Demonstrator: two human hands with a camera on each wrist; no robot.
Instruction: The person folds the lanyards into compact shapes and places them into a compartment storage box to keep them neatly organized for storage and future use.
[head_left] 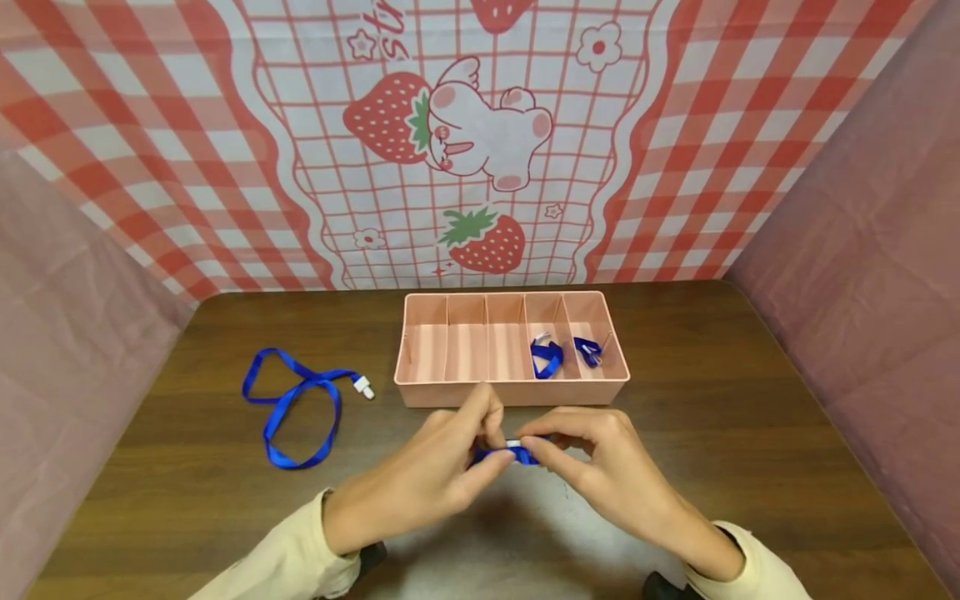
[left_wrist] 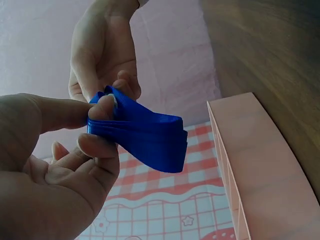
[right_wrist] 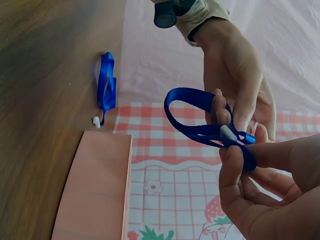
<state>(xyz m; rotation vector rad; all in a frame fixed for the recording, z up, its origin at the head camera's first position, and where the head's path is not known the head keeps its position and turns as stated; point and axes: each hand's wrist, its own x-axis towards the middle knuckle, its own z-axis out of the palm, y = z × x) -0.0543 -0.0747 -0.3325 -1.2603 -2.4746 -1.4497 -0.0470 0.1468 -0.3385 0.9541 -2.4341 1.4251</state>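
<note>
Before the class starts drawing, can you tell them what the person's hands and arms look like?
The left hand and right hand are bare, with no gloves or rings visible. The left sleeve and right sleeve are long, plain and cream-coloured. A small black piece shows beneath the left sleeve's end, and a similar dark piece by the right one.
</note>
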